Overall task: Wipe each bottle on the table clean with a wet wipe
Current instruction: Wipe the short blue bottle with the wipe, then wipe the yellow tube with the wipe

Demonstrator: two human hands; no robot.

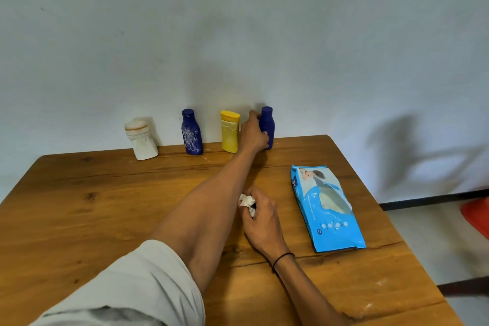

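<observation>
The left hand (pixel 252 132) reaches to the back of the table (pixel 105 206), its fingers curled round the rightmost blue bottle (pixel 267 124); the hand covers that bottle's left flank and lower body, so only its cap, its right side and part of its foot show. The right hand (pixel 260 216) rests nearer the person, fingers closed on a crumpled wet wipe (pixel 247 202), most of which is buried in the fist. The print on the wipes pack (pixel 326 206), lying flat to the right of that fist, is too small to read.

The gripped bottle stands close to the table's far edge, against the wall (pixel 238 21), with bare wood to its right up to the corner. Just left of the grip stands the yellow bottle (pixel 229 131), nearly touching the hand; further left are a smeared blue bottle (pixel 191 132) and a white bottle (pixel 141 140), well apart. Open tabletop lies between the two hands.

The held bottle stands upright, cap up, long axis vertical. The pack's long axis runs away from the person.
</observation>
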